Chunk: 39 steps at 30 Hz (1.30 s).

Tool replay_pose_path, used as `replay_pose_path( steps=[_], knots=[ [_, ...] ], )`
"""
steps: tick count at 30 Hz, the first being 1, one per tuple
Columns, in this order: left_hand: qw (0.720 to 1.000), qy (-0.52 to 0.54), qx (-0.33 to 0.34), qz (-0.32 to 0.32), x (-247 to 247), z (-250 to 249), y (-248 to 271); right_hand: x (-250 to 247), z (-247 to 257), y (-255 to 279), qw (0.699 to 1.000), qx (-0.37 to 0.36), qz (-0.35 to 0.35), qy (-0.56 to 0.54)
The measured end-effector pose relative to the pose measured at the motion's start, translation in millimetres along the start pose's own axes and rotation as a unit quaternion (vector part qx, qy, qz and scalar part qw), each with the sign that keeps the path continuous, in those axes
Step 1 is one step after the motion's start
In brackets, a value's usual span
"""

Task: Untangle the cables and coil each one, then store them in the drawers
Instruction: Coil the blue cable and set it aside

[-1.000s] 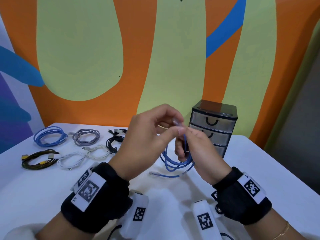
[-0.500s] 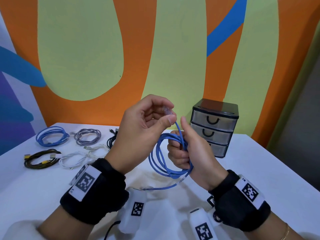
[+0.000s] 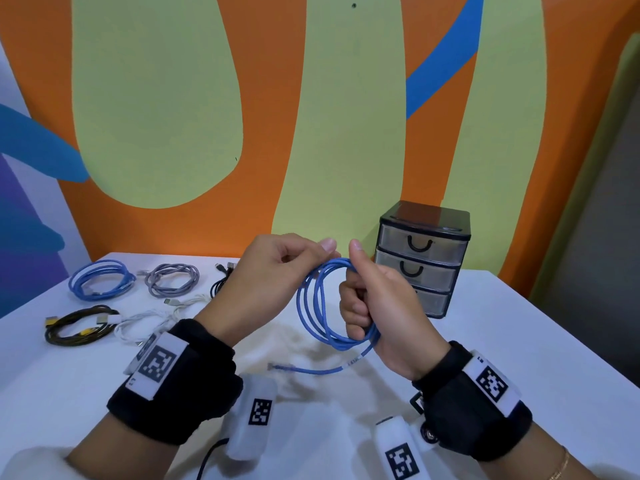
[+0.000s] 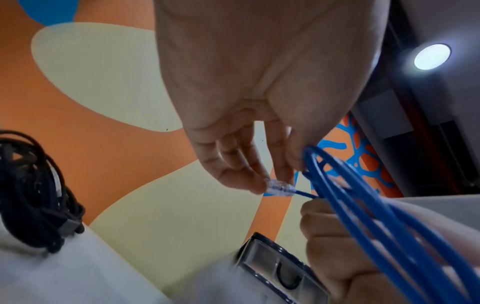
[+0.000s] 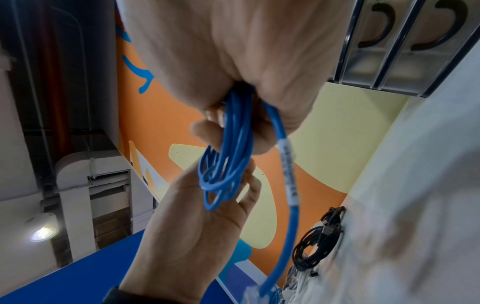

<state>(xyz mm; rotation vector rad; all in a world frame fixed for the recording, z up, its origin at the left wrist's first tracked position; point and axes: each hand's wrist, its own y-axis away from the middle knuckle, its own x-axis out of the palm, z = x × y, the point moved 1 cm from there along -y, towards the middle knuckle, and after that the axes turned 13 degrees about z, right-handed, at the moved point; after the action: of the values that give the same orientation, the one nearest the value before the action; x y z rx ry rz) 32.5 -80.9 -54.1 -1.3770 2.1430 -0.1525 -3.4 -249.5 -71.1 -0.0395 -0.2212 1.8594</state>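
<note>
Blue cable [image 3: 318,306] mid-coiling: my right hand [image 3: 377,306] grips the loops, left hand [image 3: 277,271] fingers pinch its clear plug; next I wrap the free tail.

The head view looks forward and down over the tabletop [image 3: 519,341] toward the far painted wall, while each wrist view sits close under its own hand, facing up along the fingers, and all three share the blue cable [image 3: 318,306] and the drawers [image 3: 420,261].
</note>
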Motion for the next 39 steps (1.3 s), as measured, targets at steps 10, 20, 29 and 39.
replay_pose_path(
  steps=[10,20,29,39],
  knots=[
    [0.990,0.079,-0.077,0.087,12,3,4,-16,-4,-6,0.994,-0.022,-0.072,0.083],
    [0.938,0.317,-0.095,0.100,20,2,4,-17,-3,-10,0.974,-0.112,-0.044,0.195],
    [0.951,0.291,-0.073,0.071,12,-1,2,-20,3,-7,0.997,-0.076,0.010,0.032],
    [0.926,0.336,-0.141,0.103,13,4,2,-31,3,-14,0.993,-0.024,0.027,-0.115]
  ],
)
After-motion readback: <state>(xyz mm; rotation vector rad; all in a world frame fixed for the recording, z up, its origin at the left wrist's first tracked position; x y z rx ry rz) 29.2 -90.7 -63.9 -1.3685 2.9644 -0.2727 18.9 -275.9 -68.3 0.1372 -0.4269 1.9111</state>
